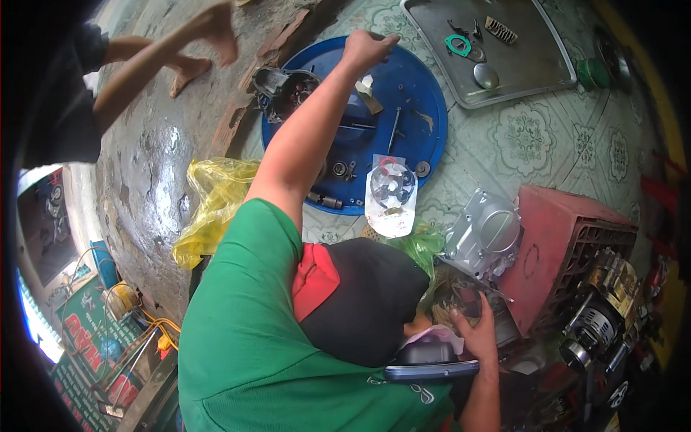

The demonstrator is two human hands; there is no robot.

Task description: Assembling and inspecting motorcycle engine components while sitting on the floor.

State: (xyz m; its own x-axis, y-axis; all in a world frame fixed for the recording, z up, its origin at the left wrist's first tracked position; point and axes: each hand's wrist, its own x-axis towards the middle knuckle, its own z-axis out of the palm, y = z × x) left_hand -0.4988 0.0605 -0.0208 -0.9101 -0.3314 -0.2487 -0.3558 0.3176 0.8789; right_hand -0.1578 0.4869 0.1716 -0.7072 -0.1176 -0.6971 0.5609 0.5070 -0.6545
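left hand [368, 47]: stretched far forward over the blue round tray [432, 108], fingers curled downward, nothing visibly gripped; contact with the tray's far rim unclear.
right hand [479, 333]: low at right, fingers spread, resting on a pale bag [439, 335] above a dark rounded part [430, 356]; not closed around anything.
blue round tray: on the patterned tile floor, strewn with small bolts, bearings and a clear packet of parts [391, 194].
nearby: silver engine cover [484, 234] against a red crate [565, 248]; grey metal tray [518, 68] beyond; yellow plastic bag [212, 205] at left.
background: another person's bare legs [180, 50], upper left.
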